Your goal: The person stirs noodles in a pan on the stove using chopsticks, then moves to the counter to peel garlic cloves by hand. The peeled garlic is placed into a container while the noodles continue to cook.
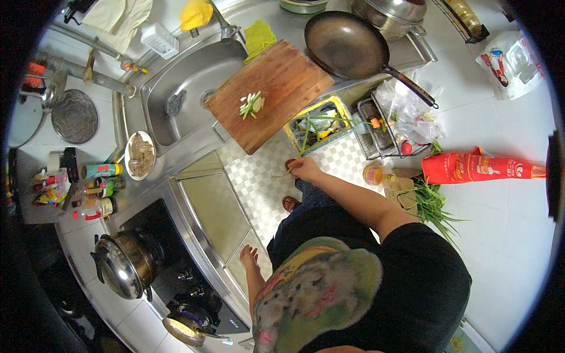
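Observation:
My right hand (303,169) pinches thin green stalks (302,143) below the wooden cutting board (294,88), beside a yellow-rimmed waste bin (337,110) that has green leaves and scraps in it. My left hand (249,257) hangs low by the cabinet front with its fingers loosely curled and apart, holding nothing. Chopped pale and green pieces (252,105) lie on the board, which rests across the steel sink (170,76). A white dish of pale, raw-looking food (141,155) sits on the counter to the sink's left.
A dark frying pan (344,44) sits right of the board. A steel pot (123,265) and a small pan (182,329) over a flame stand on the stove, lower left. A wire rack (371,150) with bags, leafy greens (435,212) and a red apron-like cloth (462,166) are on the right.

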Demonstrator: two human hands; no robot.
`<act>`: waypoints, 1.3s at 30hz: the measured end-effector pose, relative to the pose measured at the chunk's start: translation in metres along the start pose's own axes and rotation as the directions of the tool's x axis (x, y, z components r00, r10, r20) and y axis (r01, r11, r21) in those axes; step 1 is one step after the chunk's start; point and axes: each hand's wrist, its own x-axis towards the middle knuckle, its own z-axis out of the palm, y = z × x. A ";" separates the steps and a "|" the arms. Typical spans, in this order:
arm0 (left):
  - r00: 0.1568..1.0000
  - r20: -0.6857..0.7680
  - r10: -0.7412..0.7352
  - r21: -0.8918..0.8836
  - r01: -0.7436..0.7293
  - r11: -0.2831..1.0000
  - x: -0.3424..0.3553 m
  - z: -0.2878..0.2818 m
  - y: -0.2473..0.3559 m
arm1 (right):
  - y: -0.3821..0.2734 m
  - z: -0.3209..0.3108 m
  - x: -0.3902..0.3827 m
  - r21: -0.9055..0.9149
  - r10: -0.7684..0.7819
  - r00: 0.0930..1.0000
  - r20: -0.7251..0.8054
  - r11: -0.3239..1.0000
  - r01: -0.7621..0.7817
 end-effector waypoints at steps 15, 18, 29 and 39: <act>0.992 0.056 -0.113 0.114 0.106 0.988 -0.018 -0.018 -0.011 | 0.072 0.009 0.080 0.519 0.580 0.787 0.209 0.616 -0.593; 0.996 0.034 -0.082 0.049 0.081 0.996 -0.014 -0.024 -0.012 | 0.018 -0.032 0.061 -0.067 0.395 0.912 -0.116 0.913 -0.403; 0.996 -0.011 -0.083 0.098 0.084 0.992 -0.020 0.015 0.021 | -0.027 -0.160 0.105 -0.958 -0.768 0.639 0.032 0.160 0.240; 0.999 -0.026 -0.024 0.063 0.026 0.998 -0.041 0.052 0.031 | 0.000 -0.125 0.124 -0.995 0.037 0.997 0.068 0.070 0.065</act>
